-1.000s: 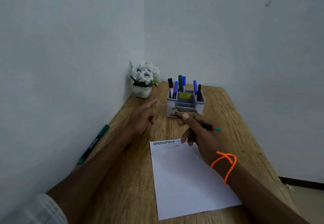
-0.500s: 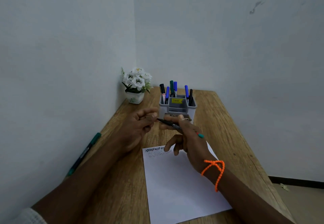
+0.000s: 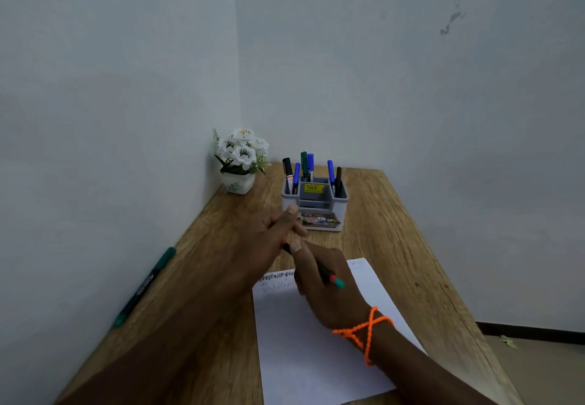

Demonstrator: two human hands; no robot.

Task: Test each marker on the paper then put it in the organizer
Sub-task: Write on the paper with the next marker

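A wooden table (image 3: pixel 395 246) fills a corner of pale grey walls (image 3: pixel 380 72), dark skirting (image 3: pixel 531 330) below.

We saw a small white pot of white flowers (image 3: pixel 239 161) at the frame's centre, tucked into the corner of the wooden table (image 3: pixel 399 236). Pale walls (image 3: pixel 380 72) filled the upper frame, with a dark smudge (image 3: pixel 452 21) upper right.

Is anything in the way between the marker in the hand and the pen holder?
Only the left hand, which sits between the marker held by the right hand and the organizer. The table between them is otherwise bare.
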